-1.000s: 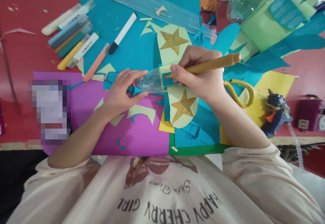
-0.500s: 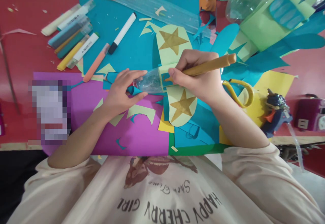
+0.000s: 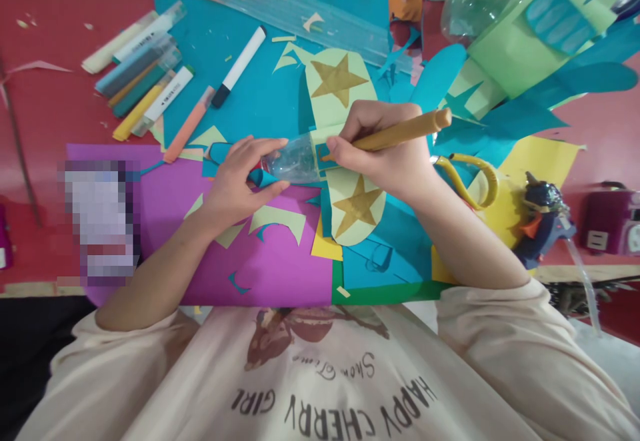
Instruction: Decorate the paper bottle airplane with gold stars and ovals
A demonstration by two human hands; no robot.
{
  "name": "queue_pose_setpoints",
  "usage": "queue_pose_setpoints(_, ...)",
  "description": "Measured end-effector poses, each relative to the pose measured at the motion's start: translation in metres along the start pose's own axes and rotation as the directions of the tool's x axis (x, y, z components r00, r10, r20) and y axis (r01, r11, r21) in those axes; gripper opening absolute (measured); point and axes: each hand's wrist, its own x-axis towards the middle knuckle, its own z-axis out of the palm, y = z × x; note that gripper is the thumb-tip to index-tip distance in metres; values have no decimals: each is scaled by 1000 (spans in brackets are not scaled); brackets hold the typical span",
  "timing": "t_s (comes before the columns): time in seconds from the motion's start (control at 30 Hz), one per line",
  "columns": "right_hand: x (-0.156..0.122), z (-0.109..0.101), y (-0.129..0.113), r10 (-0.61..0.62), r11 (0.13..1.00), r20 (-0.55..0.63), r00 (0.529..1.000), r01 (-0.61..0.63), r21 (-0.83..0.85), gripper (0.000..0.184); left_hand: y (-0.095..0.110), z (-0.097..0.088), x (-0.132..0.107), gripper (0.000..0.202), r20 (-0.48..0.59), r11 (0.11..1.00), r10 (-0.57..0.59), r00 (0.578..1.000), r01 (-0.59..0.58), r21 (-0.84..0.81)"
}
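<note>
My right hand grips a mustard-brown marker, its tip on a small blue patch on a pale-green paper band. The band goes round a clear plastic bottle lying on its side. Two pale-green paper wings stick out from the bottle, each with a brown star coloured on it. My left hand is closed around the neck end of the bottle, thumb and fingers on either side. A rolled blue paper piece shows between its fingers. The right palm hides part of the bottle.
Several markers lie at the upper left, with a black-capped white marker beside them. Yellow-handled scissors and a blue glue gun lie at right. A blurred-out rectangular item is at left. Paper scraps cover purple paper.
My right hand and the marker have shifted slightly left, and a short brown mark now shows on the blue patch. My left hand stays in place on the bottle.
</note>
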Motion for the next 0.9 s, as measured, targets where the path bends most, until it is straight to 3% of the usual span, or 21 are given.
queue_pose_setpoints(0.67, -1, -2, 2, 3, 998, 66, 998, 1, -57, 34, -1, 0, 0, 41, -27, 999, 50, 998, -50, -16)
queue_pose_setpoints(0.9, 0, -2, -2, 17, 999, -20, 1000, -17, -32, 38, -2, 0, -1, 42, -10, 1000, 13, 1000, -13, -10)
